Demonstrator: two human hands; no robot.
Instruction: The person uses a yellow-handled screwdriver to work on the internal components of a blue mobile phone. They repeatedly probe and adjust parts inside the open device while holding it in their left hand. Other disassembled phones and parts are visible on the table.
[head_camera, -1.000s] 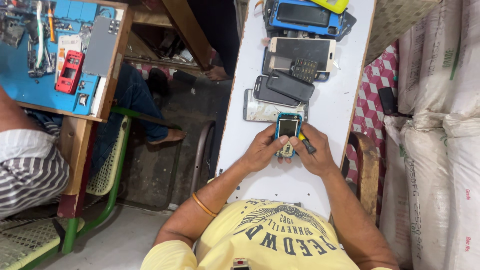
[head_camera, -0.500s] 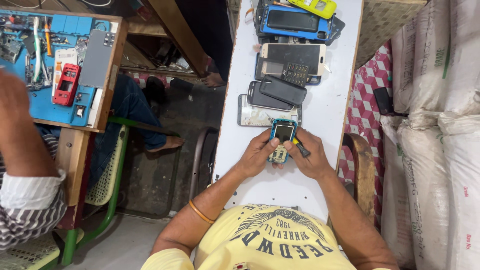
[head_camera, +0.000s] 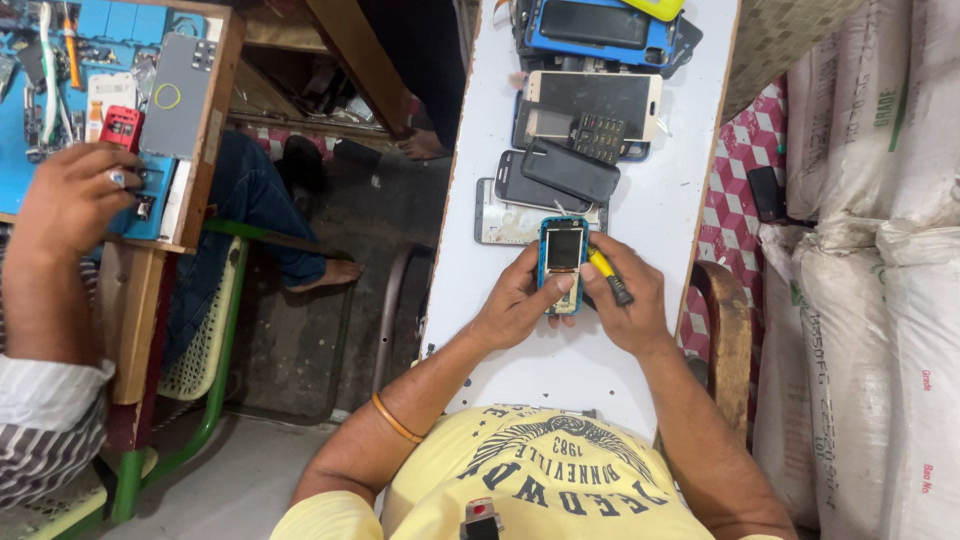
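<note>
My left hand (head_camera: 522, 302) grips a small blue-framed phone (head_camera: 563, 258) with its screen up, resting on a long white board (head_camera: 660, 200). My right hand (head_camera: 625, 300) sits just right of the phone and holds a screwdriver (head_camera: 608, 276) with a yellow and black handle, its tip against the phone's right edge. An orange bangle (head_camera: 396, 418) circles my left wrist.
Several phones and phone parts (head_camera: 570, 130) lie stacked on the board beyond my hands. White sacks (head_camera: 880, 260) stand at the right. At the left, another person's hand (head_camera: 75, 200) rests on a blue work mat (head_camera: 60, 100) with tools on a wooden table.
The other person's hand has come up onto the blue mat at the left. My hands stay on the phone, and the view has shifted slightly.
</note>
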